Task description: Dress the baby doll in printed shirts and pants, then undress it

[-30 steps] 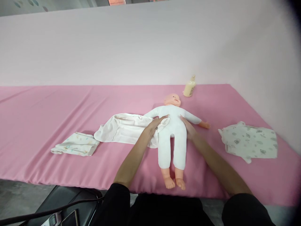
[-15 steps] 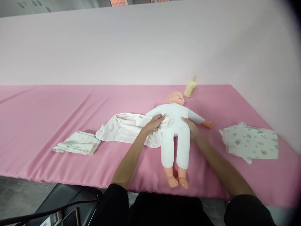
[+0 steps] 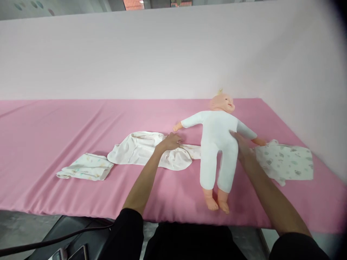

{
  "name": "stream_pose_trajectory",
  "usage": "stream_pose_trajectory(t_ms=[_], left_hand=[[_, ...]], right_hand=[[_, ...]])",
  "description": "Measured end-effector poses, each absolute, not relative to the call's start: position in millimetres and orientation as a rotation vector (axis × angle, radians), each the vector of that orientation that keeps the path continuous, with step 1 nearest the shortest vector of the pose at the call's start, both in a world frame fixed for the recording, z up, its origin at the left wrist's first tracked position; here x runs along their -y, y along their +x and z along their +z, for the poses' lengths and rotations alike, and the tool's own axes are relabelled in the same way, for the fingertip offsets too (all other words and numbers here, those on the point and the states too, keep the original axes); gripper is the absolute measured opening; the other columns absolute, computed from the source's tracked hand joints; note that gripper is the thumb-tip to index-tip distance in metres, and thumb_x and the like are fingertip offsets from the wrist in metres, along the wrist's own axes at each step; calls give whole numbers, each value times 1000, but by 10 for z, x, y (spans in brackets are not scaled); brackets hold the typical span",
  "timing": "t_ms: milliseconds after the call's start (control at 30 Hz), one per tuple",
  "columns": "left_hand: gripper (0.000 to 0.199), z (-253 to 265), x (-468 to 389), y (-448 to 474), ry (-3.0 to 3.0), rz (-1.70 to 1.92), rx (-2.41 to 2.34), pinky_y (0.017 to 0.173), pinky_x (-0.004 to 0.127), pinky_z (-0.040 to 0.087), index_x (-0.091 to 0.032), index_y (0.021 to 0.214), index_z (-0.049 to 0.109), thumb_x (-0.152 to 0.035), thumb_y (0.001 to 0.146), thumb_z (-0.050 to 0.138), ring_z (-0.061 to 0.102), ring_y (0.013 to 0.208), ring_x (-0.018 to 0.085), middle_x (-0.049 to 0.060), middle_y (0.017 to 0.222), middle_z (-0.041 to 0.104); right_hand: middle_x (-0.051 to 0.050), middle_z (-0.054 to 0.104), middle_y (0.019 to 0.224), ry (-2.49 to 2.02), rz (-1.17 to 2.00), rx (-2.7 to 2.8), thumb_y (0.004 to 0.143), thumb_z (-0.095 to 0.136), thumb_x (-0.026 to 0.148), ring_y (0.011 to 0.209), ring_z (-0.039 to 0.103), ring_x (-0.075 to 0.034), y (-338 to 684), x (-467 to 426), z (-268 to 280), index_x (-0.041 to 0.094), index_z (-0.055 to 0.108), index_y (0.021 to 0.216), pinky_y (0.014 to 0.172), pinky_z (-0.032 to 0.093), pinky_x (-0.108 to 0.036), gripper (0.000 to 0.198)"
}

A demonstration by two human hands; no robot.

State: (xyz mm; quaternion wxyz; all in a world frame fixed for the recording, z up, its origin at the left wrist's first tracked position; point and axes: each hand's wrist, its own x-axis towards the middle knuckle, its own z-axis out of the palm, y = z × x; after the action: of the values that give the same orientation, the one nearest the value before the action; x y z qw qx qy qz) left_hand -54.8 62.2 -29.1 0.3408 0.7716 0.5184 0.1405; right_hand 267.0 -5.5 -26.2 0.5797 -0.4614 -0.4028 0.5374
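A baby doll in a white body suit lies face up, its head away from me and its bare feet towards me. My right hand grips the doll's side at the waist, thumb on the front; the other fingers are hidden. To the doll's left, a white baby garment is spread out, one sleeve reaching to the doll's hip. Over its upper right part is my left hand, apart from the doll, fingers loosely bent and spread; I see no cloth pinched in them.
A folded patterned cloth lies at the left and a leaf-print baby garment at the right, on the pink cover. Behind the doll's head, a pump bottle is mostly hidden. A black chair with a phone stands below.
The doll has moved right, uncovering more of the white garment and blocking the bottle. My right hand moved with it; my left hand has come off the doll's side.
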Motion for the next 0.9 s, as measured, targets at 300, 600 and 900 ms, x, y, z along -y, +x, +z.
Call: stream_pose_trajectory(t_ms=[300, 600, 900], left_hand=[[55, -194, -703, -901, 2282, -137, -1640, 109, 49, 34, -37, 135, 63, -24, 81, 58, 47, 124, 35, 8, 138, 55], [10, -526, -934, -507, 2109, 431, -1532, 93, 32, 43, -22, 89, 72, -27, 82, 66, 61, 98, 27, 9, 100, 69], [23, -594, -1228, 544, 2016, 1045, -1224, 81, 27, 41, -17, 95, 69, -30, 95, 50, 59, 80, 19, 6, 84, 66]], right_hand=[[-14, 77, 91, -1188, 1267, 832, 74, 74, 55, 103, 68, -38, 2733, 88, -306, 21, 69, 103, 96, 56, -50, 44], [-13, 78, 99, -1177, 1249, 827, 73, 74, 56, 107, 68, -39, 2786, 77, -331, 22, 69, 111, 95, 57, -49, 51], [-8, 74, 119, -1075, 1157, 854, 79, 69, 56, 122, 64, -36, 2784, 165, -164, 24, 67, 122, 101, 56, -49, 54]])
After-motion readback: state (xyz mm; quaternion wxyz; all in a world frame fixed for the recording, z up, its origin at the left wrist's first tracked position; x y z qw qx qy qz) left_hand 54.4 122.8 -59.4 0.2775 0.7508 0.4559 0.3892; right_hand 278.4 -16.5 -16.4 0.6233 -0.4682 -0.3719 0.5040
